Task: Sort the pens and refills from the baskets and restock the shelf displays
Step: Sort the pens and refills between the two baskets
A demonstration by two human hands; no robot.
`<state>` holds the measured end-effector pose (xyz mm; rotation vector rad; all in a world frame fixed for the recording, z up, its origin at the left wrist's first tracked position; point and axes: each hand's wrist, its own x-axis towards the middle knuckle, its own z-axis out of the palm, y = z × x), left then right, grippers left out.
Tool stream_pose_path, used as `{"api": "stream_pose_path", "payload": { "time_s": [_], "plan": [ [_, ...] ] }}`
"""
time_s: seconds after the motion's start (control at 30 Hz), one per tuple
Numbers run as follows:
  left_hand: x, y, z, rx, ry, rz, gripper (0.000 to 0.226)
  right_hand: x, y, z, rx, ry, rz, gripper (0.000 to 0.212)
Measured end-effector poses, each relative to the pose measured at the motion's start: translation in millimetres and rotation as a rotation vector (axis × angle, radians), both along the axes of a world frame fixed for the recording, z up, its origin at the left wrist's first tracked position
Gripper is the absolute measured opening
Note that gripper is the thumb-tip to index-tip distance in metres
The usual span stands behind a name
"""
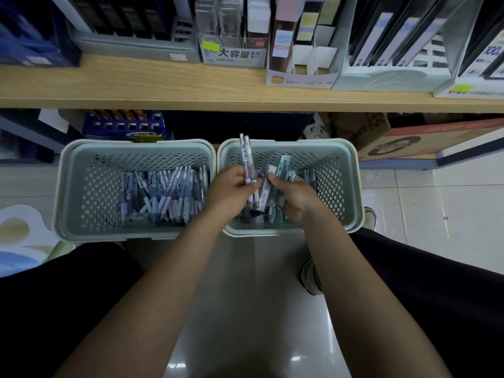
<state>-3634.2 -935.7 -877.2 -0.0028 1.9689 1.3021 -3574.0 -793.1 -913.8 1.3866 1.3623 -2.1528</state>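
Two pale green perforated baskets stand side by side on the floor below a wooden shelf (163,85). The left basket (90,186) holds a heap of several pens (169,195) with white grips. Both hands are over the right basket (341,181). My left hand (231,186) grips two clear pens (246,156) that stick up toward the shelf. My right hand (294,197) holds several flat refill packs (282,166) fanned upward. More packs lie under the hands, mostly hidden.
On the shelf stand display boxes: a clear pen holder with a green tag (231,50), a white cardboard box with dividers (302,66) and grey trays of dark items (392,58). A cardboard carton (409,140) lies on the floor at right. My knees flank the tiled floor.
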Motion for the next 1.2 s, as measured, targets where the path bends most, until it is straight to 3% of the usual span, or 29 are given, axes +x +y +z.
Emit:
{"api": "stream_pose_path", "payload": {
  "time_s": [0.1, 0.33, 0.5, 0.63, 0.7, 0.83, 0.9, 0.97, 1.07, 1.2],
  "plan": [
    [-7.6, -17.4, 9.1, 0.046, -0.013, 0.055, 0.009, -11.3, -5.4, 2.3, -0.012, -0.046, 0.049, 0.032],
    [-25.2, -76.9, 10.7, 0.001, 0.016, 0.101, 0.010, -32.1, -43.2, -0.2, 0.018, -0.180, 0.217, 0.044],
    [-28.9, -88.6, -4.7, -0.017, -0.005, 0.154, 0.021, -32.7, -54.1, -41.8, 0.063, -0.224, 0.253, 0.048],
    [-26.9, -89.0, -16.9, -0.019, -0.017, 0.173, 0.021, -32.0, -52.1, -42.4, 0.033, -0.252, 0.214, 0.016],
    [-28.1, -89.8, -20.5, -0.015, -0.025, 0.173, 0.020, -30.8, -50.7, -34.2, 0.054, -0.234, 0.197, 0.010],
    [-30.0, -93.9, -23.5, -0.019, -0.069, 0.185, 0.019, -27.3, -47.7, -23.0, 0.133, -0.125, 0.152, 0.030],
    [-31.0, -98.1, -24.6, -0.040, -0.077, 0.176, 0.009, -28.0, -53.5, -10.8, 0.122, -0.024, 0.179, 0.021],
    [-33.0, -103.2, -28.7, -0.087, -0.059, 0.159, 0.010, -31.6, -63.1, -4.6, 0.141, 0.064, 0.295, 0.027],
    [-38.2, -110.8, -40.1, -0.185, -0.047, 0.145, 0.012, -36.7, -76.3, -3.1, 0.269, 0.068, 0.357, 0.055],
    [-45.9, -106.4, -50.6, -0.267, -0.051, 0.057, 0.023, -36.4, -75.3, -6.8, 0.301, 0.093, 0.361, 0.060]
  ]
}}
